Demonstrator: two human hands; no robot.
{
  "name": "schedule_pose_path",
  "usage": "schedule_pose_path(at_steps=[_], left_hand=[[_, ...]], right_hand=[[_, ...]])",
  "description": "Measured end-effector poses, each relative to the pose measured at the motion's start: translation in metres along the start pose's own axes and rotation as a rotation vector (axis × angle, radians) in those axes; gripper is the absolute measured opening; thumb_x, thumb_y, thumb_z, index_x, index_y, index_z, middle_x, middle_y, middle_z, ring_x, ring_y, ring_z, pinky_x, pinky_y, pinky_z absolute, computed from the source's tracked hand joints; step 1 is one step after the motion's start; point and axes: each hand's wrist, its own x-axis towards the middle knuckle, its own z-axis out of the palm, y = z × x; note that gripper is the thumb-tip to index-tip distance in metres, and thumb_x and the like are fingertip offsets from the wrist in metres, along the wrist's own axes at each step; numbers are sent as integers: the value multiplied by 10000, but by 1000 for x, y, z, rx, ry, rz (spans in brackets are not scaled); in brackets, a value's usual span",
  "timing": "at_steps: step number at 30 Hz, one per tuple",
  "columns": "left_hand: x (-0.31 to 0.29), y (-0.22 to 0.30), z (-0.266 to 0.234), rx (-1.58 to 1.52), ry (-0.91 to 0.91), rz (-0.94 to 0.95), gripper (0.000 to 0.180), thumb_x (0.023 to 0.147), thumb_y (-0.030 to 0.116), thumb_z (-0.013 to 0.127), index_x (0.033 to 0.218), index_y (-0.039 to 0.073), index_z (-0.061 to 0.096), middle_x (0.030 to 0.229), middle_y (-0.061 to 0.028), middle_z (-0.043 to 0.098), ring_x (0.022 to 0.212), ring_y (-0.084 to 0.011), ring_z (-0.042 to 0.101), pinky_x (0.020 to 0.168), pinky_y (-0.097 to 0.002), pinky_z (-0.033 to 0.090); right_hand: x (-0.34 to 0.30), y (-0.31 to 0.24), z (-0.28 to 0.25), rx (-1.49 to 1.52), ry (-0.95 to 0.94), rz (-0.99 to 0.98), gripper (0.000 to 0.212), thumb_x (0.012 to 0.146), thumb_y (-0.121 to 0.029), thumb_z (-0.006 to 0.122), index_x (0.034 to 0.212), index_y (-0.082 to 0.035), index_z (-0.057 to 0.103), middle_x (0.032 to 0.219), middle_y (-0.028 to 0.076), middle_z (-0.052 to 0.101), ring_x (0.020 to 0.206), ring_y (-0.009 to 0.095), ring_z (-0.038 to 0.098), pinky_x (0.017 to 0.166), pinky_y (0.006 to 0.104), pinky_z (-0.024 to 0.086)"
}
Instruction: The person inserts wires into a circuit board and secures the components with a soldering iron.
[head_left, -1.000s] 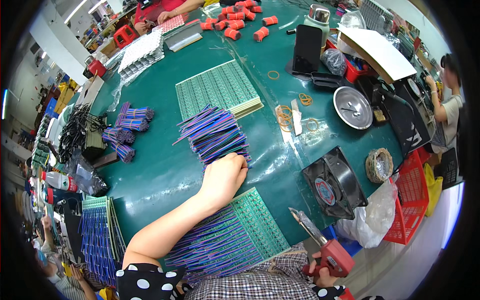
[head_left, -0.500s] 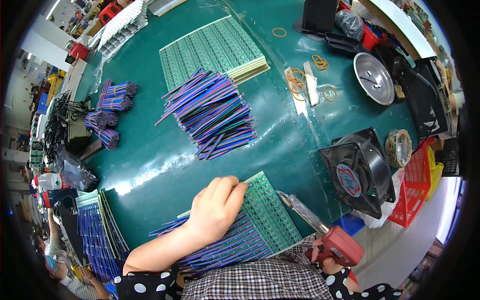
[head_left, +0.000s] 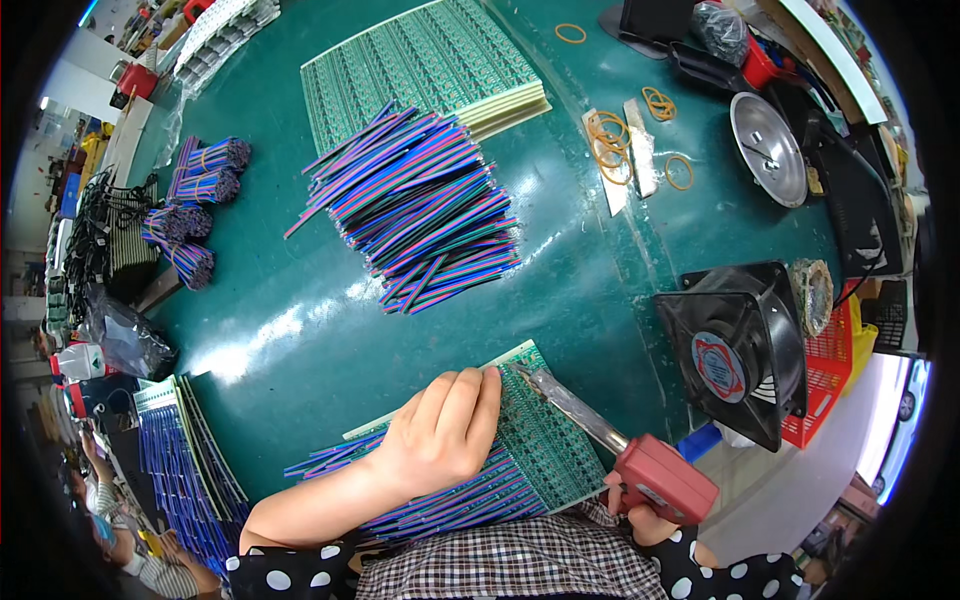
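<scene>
The left hand (head_left: 445, 430), its fingers bunched, lay over a green circuit-board panel (head_left: 555, 455) lined with blue and purple wires (head_left: 475, 500), the right hand (head_left: 648, 522) gripped a red soldering gun (head_left: 665, 478), its tip just beside those fingers, and a loose wire pile (head_left: 430, 210) lay by a circuit-board stack (head_left: 420, 70).

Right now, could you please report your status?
Left hand over circuit board; right hand gripping red soldering gun, tip over board; black fan farther right.

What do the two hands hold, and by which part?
Right hand: the red soldering gun, by its handle. Left hand: over the circuit board; a hold cannot be told.
</scene>
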Motion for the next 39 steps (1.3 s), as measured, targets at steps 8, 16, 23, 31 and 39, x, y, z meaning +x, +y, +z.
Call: schedule_pose_path(at_steps=[8,16,23,31,39], left_hand=[[-1,0,1,38,12,13,280,639,2,648,912,-57,664,845,-105,581,691,-186,597,542,-250,490],[0,1,0,60,8,14,270,650,-5,648,917,-50,667,840,-99,579,689,-181,594,538,-248,486],[0,2,0,66,5,14,275,648,-4,647,918,-53,665,841,-102,576,695,-186,594,545,-250,489],[0,2,1,73,5,29,273,650,3,647,915,-61,660,848,-114,579,706,-196,598,546,-254,494],[1,3,1,122,-12,64,268,658,15,653,915,-60,656,855,-112,582,708,-196,601,545,-248,491]], right_hand=[[4,4,-3,-409,-37,-206,731,675,0,764,1313,27,409,887,114,696,783,183,694,698,281,548],[5,7,-1,-160,-13,-140,743,680,5,756,1331,34,400,887,133,683,739,174,676,666,288,547],[5,13,-8,-195,-71,-223,799,646,-28,780,1342,34,391,807,94,685,669,178,674,616,284,533],[4,5,-10,-471,-78,-196,752,655,-82,786,1296,69,425,784,76,689,655,177,681,592,278,526],[9,3,-5,-227,-77,-140,735,724,-245,810,1284,62,446,770,64,691,621,155,675,577,260,518]])
